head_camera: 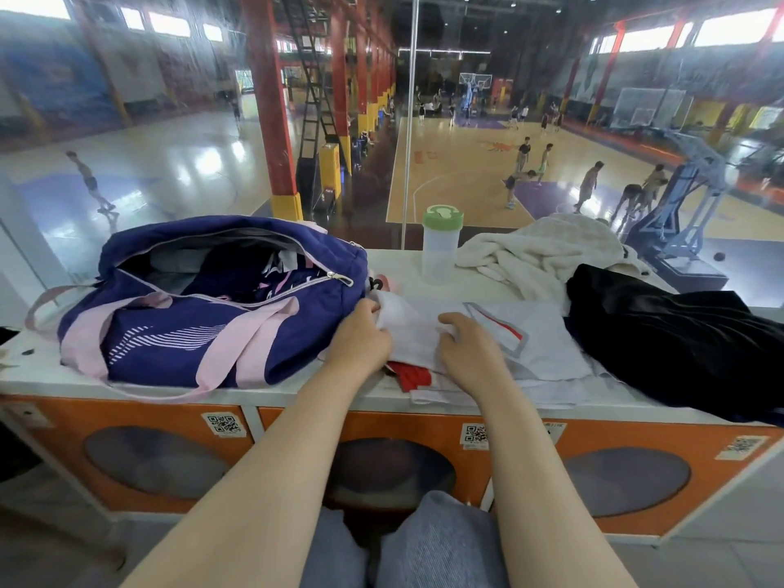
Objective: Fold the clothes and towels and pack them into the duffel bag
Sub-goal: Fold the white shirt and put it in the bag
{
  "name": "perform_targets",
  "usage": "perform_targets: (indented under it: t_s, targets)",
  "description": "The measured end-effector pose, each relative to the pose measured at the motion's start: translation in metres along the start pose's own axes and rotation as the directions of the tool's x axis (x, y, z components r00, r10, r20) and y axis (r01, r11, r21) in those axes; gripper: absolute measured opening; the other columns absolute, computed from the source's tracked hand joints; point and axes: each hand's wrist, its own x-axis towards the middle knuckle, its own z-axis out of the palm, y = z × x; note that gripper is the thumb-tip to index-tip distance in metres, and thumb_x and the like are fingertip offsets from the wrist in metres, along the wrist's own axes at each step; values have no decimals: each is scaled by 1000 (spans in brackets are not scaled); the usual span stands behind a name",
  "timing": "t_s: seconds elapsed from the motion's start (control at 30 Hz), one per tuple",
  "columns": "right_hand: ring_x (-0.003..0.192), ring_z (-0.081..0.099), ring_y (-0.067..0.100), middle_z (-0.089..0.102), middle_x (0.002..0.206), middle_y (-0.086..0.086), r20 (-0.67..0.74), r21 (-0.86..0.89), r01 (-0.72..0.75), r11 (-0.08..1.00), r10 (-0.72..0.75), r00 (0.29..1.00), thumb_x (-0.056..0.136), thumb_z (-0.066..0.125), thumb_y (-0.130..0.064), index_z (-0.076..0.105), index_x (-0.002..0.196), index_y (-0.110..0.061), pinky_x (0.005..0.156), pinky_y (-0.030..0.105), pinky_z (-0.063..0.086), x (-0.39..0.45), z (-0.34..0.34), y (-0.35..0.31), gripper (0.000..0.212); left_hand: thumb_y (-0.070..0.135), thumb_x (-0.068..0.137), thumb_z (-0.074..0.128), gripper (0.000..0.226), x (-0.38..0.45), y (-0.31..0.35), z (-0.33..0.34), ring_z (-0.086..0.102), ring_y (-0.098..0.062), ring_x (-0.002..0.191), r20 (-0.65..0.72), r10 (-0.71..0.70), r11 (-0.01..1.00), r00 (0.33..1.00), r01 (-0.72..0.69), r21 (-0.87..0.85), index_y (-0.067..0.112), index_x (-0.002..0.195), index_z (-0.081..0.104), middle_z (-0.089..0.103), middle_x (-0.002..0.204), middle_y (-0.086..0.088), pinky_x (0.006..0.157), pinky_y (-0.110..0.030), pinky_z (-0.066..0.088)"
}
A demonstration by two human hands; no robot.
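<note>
The white garment, a light top with grey and red trim, lies partly folded on the desk between the bag and a dark heap, with a red piece showing under its near edge. The left hand pinches the garment's left end in its grip, fingers curled into the cloth; the right hand rests on top with its fingers bent into a fold of the fabric, seemingly gripping it as well. Just beside it to the left sits the duffel bag, navy with pink straps, zip wide open, with some dark and patterned cloth already inside, so packing looks begun. Still unfolded, by my reading, are the black garment bunched at the right and the cream towel crumpled behind it. A clear bottle with a green lid stands upright near the towel. I judge the task somewhere around its middle, with this fold unfinished
</note>
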Motion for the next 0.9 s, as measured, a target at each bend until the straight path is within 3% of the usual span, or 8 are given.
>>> perform_targets:
  t_s: [0.07, 0.13, 0.23, 0.33, 0.4, 0.53, 0.7, 0.9]
  targets:
    - [111, 57, 21, 57, 135, 4, -48, -78, -23, 997, 20, 999, 97, 40, -14, 49, 137, -25, 93, 29, 42, 0, -5, 2, 42, 7, 88, 50, 43, 0, -3, -15, 56, -19, 98, -92, -8, 998, 996, 2, -66, 20, 130, 49, 61, 120, -3, 72, -28, 42]
    - [131, 43, 22, 50, 143, 0, -92, -226, -68, 972, 48, 995, 94, 44, -18, 47, 140, -24, 116, 40, 19, -1, -7, 5, 47, 8, 89, 50, 41, 0, -3, -26, 53, -15, 94, -208, 0, 994, 978, -23, -108, 22, 127, 50, 60, 116, 2, 73, -29, 42]
    - [141, 26, 25, 36, 150, 2, -107, -322, -117, 939, 87, 990, 86, 56, -33, 38, 145, -24, 118, 50, 3, -1, -6, 6, 62, 11, 93, 48, 38, 1, 0, -30, 49, -12, 98, -334, 36, 990, 942, -80, -119, 25, 129, 47, 58, 120, 3, 82, -29, 40]
    - [145, 14, 31, 21, 158, 9, -182, -335, -225, 915, 172, 968, 82, 60, -53, 26, 150, -24, 117, 52, 7, -1, -9, 7, 82, 15, 98, 46, 35, 2, 3, -29, 48, -9, 106, -395, 71, 982, 916, -134, -134, 25, 131, 46, 57, 128, 3, 87, -25, 38]
    - [140, 25, 34, 29, 153, 12, -238, -216, -303, 928, 251, 938, 85, 57, -57, 25, 149, -18, 114, 50, 19, 0, -14, 13, 82, 16, 99, 45, 34, 0, 8, -28, 50, -9, 108, -420, 120, 965, 900, -205, -163, 25, 132, 47, 56, 126, 6, 88, -19, 38]
    - [123, 46, 36, 50, 136, 16, -254, -83, -321, 943, 291, 922, 94, 53, -42, 31, 142, -9, 101, 44, 36, -2, -16, 27, 62, 12, 96, 48, 35, -6, 29, -13, 50, 1, 100, -327, 292, 915, 899, -362, -176, 22, 129, 52, 57, 115, 13, 76, 4, 33]
    - [112, 56, 35, 55, 130, 18, -241, 119, -296, 948, 317, 917, 95, 54, -20, 25, 149, -10, 76, 30, 39, -2, -21, 26, 61, 7, 97, 49, 39, -18, 49, 26, 51, -4, 119, -45, 526, 844, 850, -527, -94, 22, 132, 51, 58, 131, 6, 97, -15, 38]
    - [114, 56, 33, 56, 129, 17, -270, 300, -286, 910, 368, 890, 94, 48, -10, 39, 143, -12, 85, 32, 43, 0, -28, 40, 50, 10, 100, 43, 36, -24, 48, 65, 53, -14, 122, 163, 574, 816, 802, -577, -34, 21, 134, 48, 58, 135, 1, 100, -24, 41]
